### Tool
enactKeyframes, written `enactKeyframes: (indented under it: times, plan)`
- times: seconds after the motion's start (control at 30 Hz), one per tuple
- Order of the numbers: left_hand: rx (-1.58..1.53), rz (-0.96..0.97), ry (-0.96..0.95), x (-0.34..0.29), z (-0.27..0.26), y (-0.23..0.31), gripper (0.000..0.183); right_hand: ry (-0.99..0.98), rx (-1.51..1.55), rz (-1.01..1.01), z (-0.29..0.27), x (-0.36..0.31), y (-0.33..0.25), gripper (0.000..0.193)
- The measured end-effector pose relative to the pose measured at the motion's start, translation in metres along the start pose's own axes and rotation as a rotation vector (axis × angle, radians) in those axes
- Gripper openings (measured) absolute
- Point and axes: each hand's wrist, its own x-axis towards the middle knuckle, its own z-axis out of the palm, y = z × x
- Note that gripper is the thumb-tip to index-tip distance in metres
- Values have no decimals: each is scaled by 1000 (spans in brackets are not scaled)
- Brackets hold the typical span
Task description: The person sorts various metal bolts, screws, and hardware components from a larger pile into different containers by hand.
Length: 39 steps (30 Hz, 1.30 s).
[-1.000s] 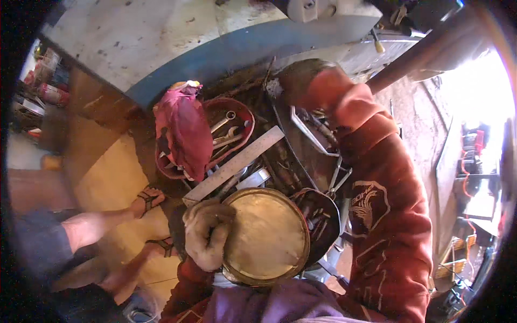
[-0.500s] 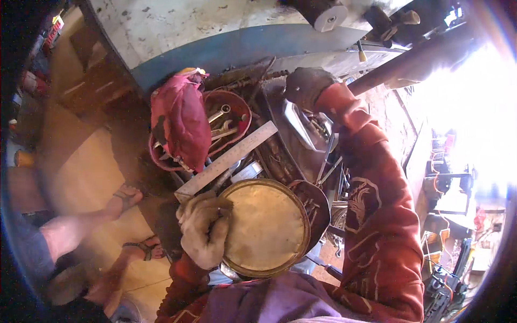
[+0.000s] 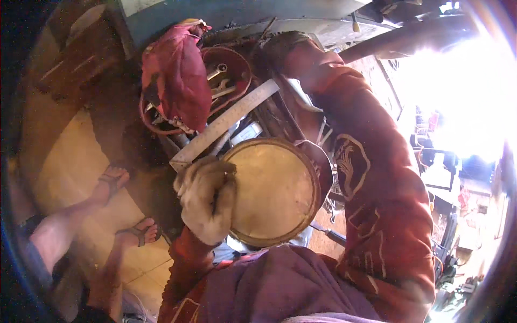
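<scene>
My left hand (image 3: 207, 196) is curled closed at the left edge of a round tin lid (image 3: 272, 191), and whatever its fingers hold is hidden. The lid is brassy, with a raised, darker rim, and lies in front of my body. My right arm stretches forward, and my right hand (image 3: 288, 54) is dark and blurred over the far end of a tool pile; its fingers cannot be made out. Between the hands a flat metal square (image 3: 229, 124) lies aslant. Behind it, a red tub (image 3: 247, 70) holds spanners (image 3: 219, 70), partly covered by a red cloth bag (image 3: 180, 81).
A blue-grey panel (image 3: 242, 19) stands across the far side, and a dark pipe (image 3: 404, 40) runs off to the right. At the left are another person's sandalled feet (image 3: 141, 232) on the tan floor (image 3: 64, 177). Glare whitens the right side.
The view has shifted, so the far panel shows less and the tin lid sits higher in the picture. My right hand has moved slightly left and blurred; my left stays beside the lid.
</scene>
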Motion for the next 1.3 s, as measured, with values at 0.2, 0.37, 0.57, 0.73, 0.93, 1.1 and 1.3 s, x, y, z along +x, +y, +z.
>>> enactKeyframes:
  times: [0.2,0.37,0.57,0.73,0.93,1.1,1.3]
  plan:
    - [-35,30,66,1,0,4,25,-10,24,62,-5,2,-8,39]
    - [-43,100,176,1,3,1,14,-7,35,66,-9,7,-18,39]
    - [-62,144,198,1,11,7,17,5,31,154,-23,-6,-6,40]
    - [34,90,116,-9,9,7,20,17,147,222,-31,-12,-8,40]
    - [-29,81,150,-13,7,5,26,61,257,227,-43,-8,-19,40]
    - [-24,59,112,-9,18,11,25,66,291,287,-38,-32,-3,40]
    - [-7,-6,59,-8,12,16,25,94,318,303,-37,-48,-5,41]
